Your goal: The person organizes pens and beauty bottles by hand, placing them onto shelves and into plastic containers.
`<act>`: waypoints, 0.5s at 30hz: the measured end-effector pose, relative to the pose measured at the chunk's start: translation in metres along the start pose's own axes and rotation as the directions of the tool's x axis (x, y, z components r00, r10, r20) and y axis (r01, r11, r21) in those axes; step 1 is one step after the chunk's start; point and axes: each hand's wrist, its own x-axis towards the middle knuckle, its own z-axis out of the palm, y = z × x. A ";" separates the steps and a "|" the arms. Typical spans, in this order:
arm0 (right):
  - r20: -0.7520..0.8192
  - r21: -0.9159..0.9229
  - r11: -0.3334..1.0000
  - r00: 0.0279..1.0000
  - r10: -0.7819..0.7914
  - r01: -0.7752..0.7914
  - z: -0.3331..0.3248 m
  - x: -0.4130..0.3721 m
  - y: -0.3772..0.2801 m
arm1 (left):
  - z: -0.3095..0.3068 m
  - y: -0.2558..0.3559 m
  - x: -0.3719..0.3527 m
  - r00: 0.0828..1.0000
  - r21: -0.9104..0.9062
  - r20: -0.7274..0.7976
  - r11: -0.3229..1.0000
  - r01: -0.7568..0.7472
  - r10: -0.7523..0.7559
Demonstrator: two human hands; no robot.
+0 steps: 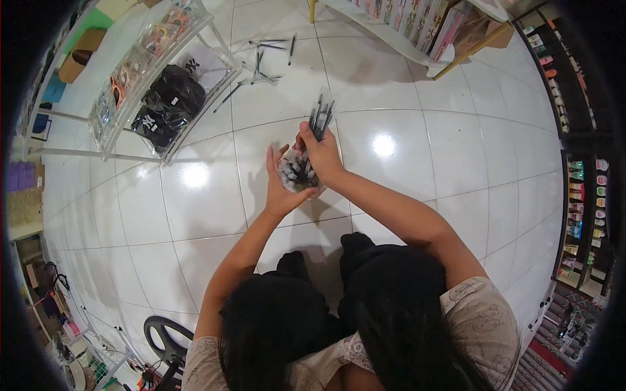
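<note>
My left hand (pixel 282 195) is cupped around a clear container (pixel 297 174) packed with black-and-clear pens whose ends face up. Over it, my right hand (pixel 321 153) grips a small bunch of pens (pixel 321 116), their tips pointing away from me past the fingers. The lower part of that bunch is hidden by the hand. Farther off on the tiles lie several loose pens (pixel 259 73), some crossing each other.
To the left, a white rack (pixel 218 39) bears bagged black caps (pixel 173 98) and sunglasses. A white shelf (pixel 391 32) with books stands ahead. Dark display shelves (pixel 583 215) line the right side. A black wheel (pixel 166 335) sits at lower left.
</note>
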 end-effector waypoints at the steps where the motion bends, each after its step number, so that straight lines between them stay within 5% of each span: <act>1: 0.035 -0.008 1.000 0.999 0.004 -0.004 0.001 -0.002 0.000 | 0.004 0.000 0.000 0.998 -0.106 -0.028 0.993 0.057 -0.060; 3: 0.103 -0.025 1.000 0.995 0.010 -0.008 0.004 -0.006 -0.003 | 0.011 -0.004 0.002 0.981 -0.320 -0.065 0.935 0.154 -0.184; 6: 0.091 -0.133 0.991 0.996 0.012 0.000 0.004 -0.008 -0.013 | 0.011 -0.008 0.006 0.933 -0.298 -0.082 0.902 0.311 -0.349; 9: 0.080 -0.158 0.971 0.982 -0.170 0.181 -0.003 -0.011 -0.029 | 0.011 -0.006 0.009 0.912 -0.123 -0.051 0.909 0.398 -0.406; 15: -0.010 -0.121 0.978 0.985 -0.170 0.167 -0.017 -0.024 -0.034 | 0.014 -0.016 0.004 0.855 -0.347 -0.256 0.868 0.355 -0.452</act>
